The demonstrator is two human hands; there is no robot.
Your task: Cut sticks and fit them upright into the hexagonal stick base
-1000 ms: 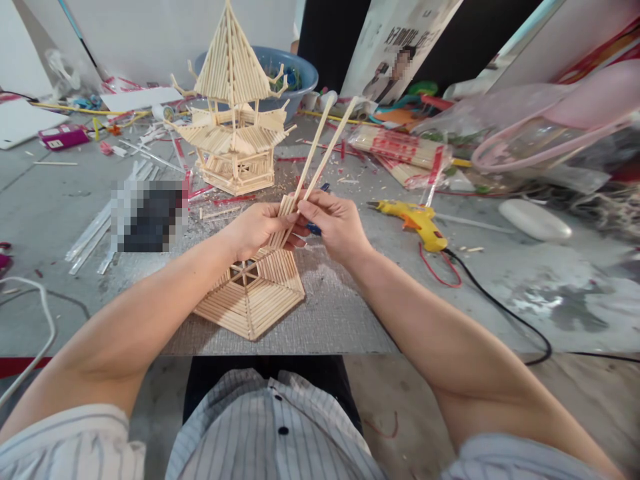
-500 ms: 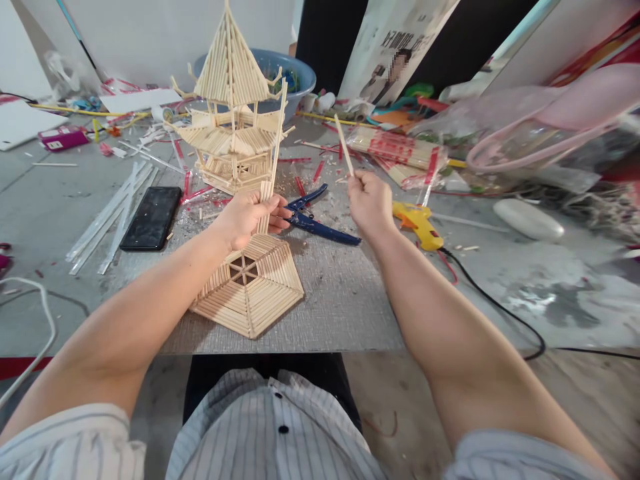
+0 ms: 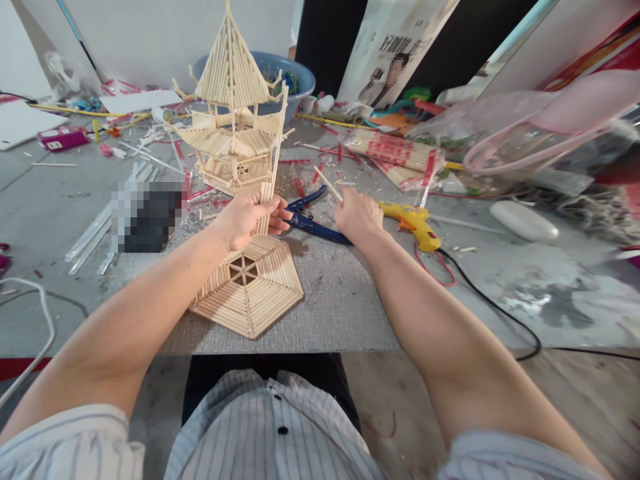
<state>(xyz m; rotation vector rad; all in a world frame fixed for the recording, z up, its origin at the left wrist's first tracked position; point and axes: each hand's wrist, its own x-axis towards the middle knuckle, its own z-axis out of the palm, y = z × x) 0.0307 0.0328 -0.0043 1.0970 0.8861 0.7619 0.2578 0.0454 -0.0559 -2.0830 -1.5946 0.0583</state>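
My left hand (image 3: 245, 219) is closed around several thin wooden sticks (image 3: 278, 147), one of them much longer and standing up past the rest. Between the fingers of my right hand (image 3: 359, 215) is a single short wooden stick (image 3: 327, 182), pointing up and to the left. Blue-handled pliers (image 3: 320, 229) lie between the two hands, one handle end close to my right hand. Beneath my left hand rests a hexagonal stick panel (image 3: 274, 303) with a spoked opening. Behind it stands a tiered pagoda model (image 3: 233, 73) built from sticks.
A yellow glue gun (image 3: 417, 223) with a black cord lies right of my right hand. Packs of sticks (image 3: 393, 147) are behind it. On the left are a blurred dark phone (image 3: 153, 220) and clear glue sticks (image 3: 95, 230). A blue basin (image 3: 303, 77) sits at the back.
My right hand has come down and slightly left with its stick, toward the pliers; the stick now leans more to the left. My left hand stays in place.
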